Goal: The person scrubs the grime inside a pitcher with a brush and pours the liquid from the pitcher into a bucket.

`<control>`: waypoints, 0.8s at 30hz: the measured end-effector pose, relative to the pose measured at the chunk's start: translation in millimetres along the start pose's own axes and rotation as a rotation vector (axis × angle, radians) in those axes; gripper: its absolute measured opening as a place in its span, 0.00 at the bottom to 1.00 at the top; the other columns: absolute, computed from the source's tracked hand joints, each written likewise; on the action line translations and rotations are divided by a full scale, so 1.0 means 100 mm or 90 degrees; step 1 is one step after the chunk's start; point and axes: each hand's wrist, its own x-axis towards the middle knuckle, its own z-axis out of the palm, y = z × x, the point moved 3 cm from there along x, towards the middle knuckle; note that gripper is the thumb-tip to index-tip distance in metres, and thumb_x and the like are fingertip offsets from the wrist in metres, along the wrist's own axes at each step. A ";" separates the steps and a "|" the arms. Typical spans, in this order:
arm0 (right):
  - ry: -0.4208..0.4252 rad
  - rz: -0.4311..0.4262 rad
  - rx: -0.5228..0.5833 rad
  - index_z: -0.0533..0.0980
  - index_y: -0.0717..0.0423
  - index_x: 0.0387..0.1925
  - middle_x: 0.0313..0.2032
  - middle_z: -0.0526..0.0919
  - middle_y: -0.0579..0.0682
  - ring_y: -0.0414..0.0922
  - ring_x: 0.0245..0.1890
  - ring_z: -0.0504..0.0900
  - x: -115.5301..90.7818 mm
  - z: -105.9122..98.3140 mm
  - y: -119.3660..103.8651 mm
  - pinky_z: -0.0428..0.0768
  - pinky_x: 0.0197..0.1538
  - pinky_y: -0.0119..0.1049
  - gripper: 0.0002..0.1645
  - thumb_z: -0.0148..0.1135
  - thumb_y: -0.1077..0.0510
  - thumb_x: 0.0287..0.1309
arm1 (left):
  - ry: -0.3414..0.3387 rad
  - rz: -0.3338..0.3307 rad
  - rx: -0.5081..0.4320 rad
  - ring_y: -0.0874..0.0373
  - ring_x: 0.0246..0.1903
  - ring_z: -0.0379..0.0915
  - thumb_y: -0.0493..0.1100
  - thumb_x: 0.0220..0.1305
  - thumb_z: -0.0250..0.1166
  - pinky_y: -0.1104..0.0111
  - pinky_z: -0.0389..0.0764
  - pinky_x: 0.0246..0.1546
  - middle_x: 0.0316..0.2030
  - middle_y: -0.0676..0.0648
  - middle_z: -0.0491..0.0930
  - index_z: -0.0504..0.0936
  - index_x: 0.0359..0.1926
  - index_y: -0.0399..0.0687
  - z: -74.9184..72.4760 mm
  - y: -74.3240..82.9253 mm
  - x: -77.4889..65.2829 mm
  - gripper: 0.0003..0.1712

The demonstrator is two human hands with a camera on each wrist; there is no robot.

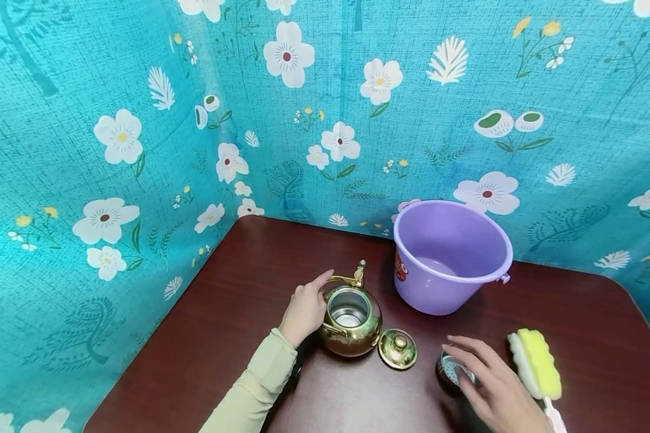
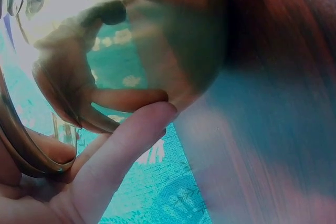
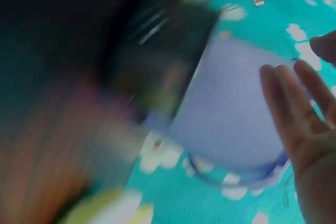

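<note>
In the head view a brass-coloured teapot (image 1: 352, 343) stands upright with its mouth uncovered. My left hand (image 1: 305, 310) holds it at the left by the handle; the index finger stretches towards the far end. Seen from the left wrist, the thumb (image 2: 126, 145) touches the shiny teapot side (image 2: 178, 35), while other fingers lie about the curved handle (image 2: 16, 135). The knobbed lid (image 1: 398, 349) rests on the table right of the teapot. My right hand (image 1: 493, 382) hovers with extended fingers over a dark cylinder (image 3: 157, 51) with a speckled pale top (image 1: 453, 368); head-view contact is unclear.
A purple bucket (image 1: 449, 294) stands behind the lid, near the table's back edge. At the right lies a yellow-and-white sponge brush (image 1: 538, 364) with a white handle. Flowered turquoise cloth (image 1: 325, 108) hangs behind the dark red table (image 1: 211, 313).
</note>
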 end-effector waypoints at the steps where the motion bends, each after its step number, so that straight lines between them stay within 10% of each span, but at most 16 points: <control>1: 0.008 0.021 0.016 0.78 0.54 0.55 0.54 0.77 0.52 0.33 0.56 0.72 0.07 0.03 -0.03 0.61 0.57 0.15 0.18 0.54 0.54 0.67 | 0.001 -0.003 0.000 0.58 0.14 0.66 0.29 0.62 0.50 0.65 0.72 0.21 0.15 0.49 0.72 0.74 0.64 0.57 0.00 0.00 0.00 0.31; 6: 0.007 0.149 0.119 0.75 0.50 0.58 0.56 0.76 0.48 0.30 0.53 0.74 0.41 0.24 -0.16 0.72 0.50 0.16 0.32 0.67 0.70 0.51 | -0.003 -0.012 -0.005 0.58 0.14 0.65 0.29 0.63 0.50 0.65 0.71 0.21 0.13 0.49 0.69 0.74 0.64 0.57 -0.02 -0.01 -0.01 0.31; 16: -0.093 0.301 0.214 0.71 0.49 0.62 0.59 0.73 0.52 0.51 0.58 0.73 0.80 0.72 -0.10 0.81 0.49 0.47 0.26 0.61 0.55 0.63 | 0.012 -0.001 0.004 0.53 0.20 0.75 0.29 0.62 0.51 0.60 0.77 0.26 0.16 0.48 0.73 0.75 0.63 0.57 0.00 0.01 -0.01 0.31; 24: -0.135 0.339 0.218 0.68 0.52 0.65 0.62 0.73 0.56 0.53 0.64 0.70 1.00 1.00 -0.01 0.71 0.61 0.53 0.27 0.56 0.53 0.67 | 0.020 0.007 0.020 0.49 0.22 0.78 0.29 0.61 0.51 0.58 0.79 0.25 0.20 0.43 0.78 0.75 0.62 0.58 0.02 0.01 0.00 0.31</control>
